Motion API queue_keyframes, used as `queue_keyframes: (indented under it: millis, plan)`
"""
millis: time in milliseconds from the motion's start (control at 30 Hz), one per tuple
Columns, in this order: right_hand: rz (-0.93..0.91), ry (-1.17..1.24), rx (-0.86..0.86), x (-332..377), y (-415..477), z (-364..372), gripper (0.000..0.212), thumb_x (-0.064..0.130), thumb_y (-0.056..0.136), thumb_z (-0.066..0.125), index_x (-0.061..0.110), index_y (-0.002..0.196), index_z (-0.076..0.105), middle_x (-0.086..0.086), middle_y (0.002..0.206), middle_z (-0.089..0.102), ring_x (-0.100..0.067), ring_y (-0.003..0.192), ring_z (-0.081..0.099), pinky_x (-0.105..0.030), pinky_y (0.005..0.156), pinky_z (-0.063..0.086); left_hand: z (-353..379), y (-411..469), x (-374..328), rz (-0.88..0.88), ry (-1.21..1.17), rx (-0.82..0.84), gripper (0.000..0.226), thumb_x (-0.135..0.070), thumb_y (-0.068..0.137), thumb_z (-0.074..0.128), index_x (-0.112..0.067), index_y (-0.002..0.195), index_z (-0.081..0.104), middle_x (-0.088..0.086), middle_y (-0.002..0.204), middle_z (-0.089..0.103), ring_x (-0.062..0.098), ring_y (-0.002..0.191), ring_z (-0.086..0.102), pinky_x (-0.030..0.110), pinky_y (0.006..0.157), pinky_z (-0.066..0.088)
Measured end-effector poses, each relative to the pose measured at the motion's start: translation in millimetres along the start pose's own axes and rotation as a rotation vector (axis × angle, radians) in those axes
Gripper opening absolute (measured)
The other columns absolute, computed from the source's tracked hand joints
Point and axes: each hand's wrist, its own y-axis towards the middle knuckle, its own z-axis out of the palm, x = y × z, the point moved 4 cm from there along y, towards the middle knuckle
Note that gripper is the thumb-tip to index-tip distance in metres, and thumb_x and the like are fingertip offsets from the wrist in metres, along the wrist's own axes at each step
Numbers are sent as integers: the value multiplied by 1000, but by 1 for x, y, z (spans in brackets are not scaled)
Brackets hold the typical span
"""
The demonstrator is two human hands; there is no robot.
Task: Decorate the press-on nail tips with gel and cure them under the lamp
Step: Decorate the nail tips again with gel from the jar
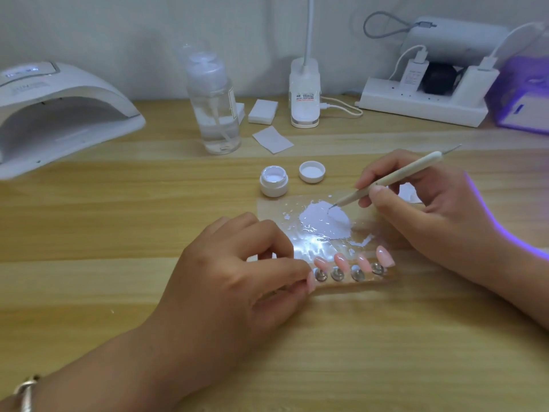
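On a wooden desk (118,221), the left hand (234,272) pinches the near end of a clear strip (356,283) with curled fingers (282,270). Pink nail tips (360,261) stand on the strip just right of those fingers. The right hand (436,212) grips a dotting tool (395,177) like a pen, its point in a white gel puddle (323,223). An open gel jar (274,182) sits beyond.

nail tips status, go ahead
Right hand pinches dotting pen, tip in white gel. Left hand pinches holder end. Nail tips plain pink. Nothing in the way.
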Motion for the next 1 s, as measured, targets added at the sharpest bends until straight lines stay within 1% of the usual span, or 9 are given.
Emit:
queue_keyframes:
  millis: [133,267,400,500,567,633,833,933,1000]
  plan:
    - [28,4,32,-3,0,1,10,18,90,61,24,87,68,2,77,62,-31,82,58,-45,69,54,-1,0,-3,65,39,-39,11,-18,82,76,-17,71,77,-2,74,63,20,62,54,36,57,41]
    - [-11,7,-14,0,1,-1,11,18,88,57,25,88,66,6,80,67,-15,79,60,-23,70,51,-4,-2,-2,-13,-60,-37,14,-23,86,70,-22,75,78,-7,86,69,9,67,57,33,60,43]
    - [-77,7,-62,4,1,-4,14,16,92,57,22,97,68,12,86,72,-15,91,68,-42,83,52,-12,-1,1,-180,-296,-83,8,-17,82,76,-23,77,78,-14,84,73,4,66,66,20,63,49]
    - [-99,33,-86,5,2,-6,11,18,91,62,26,96,68,10,88,73,-14,92,68,-43,83,53,-14,2,7,-288,-361,-103,7,-17,77,78,-24,75,77,-16,75,73,7,62,65,16,56,41]
    - [-101,99,-91,8,6,-7,2,26,89,68,27,88,66,9,83,70,-12,80,66,-34,73,54,-13,5,13,-352,-450,-117,6,-18,75,79,-24,76,77,-16,74,73,6,58,62,19,54,40]
    - [-89,159,-99,13,12,-8,15,35,86,68,24,80,62,8,71,63,-11,64,55,-21,58,44,-11,10,21,-420,-577,-119,5,-19,74,80,-23,77,80,-14,69,71,3,54,56,21,53,39]
    - [-133,216,-4,38,37,-1,24,31,97,60,15,82,69,-4,73,71,-16,65,69,-25,53,51,1,24,32,-595,-862,-120,13,-20,67,90,-24,76,82,26,71,69,18,58,58,30,62,55]
    - [-146,319,-19,46,41,8,17,29,85,70,14,79,68,-4,68,70,-19,61,68,-27,50,51,6,25,31,-614,-832,-154,12,-21,68,89,-27,75,81,22,69,70,18,60,60,35,61,54]
    - [-155,341,-30,47,42,16,20,28,82,75,14,74,65,-2,60,65,-17,51,61,-27,45,47,9,24,32,-608,-817,-158,13,-15,70,87,-25,76,81,3,69,75,10,59,62,32,60,54]
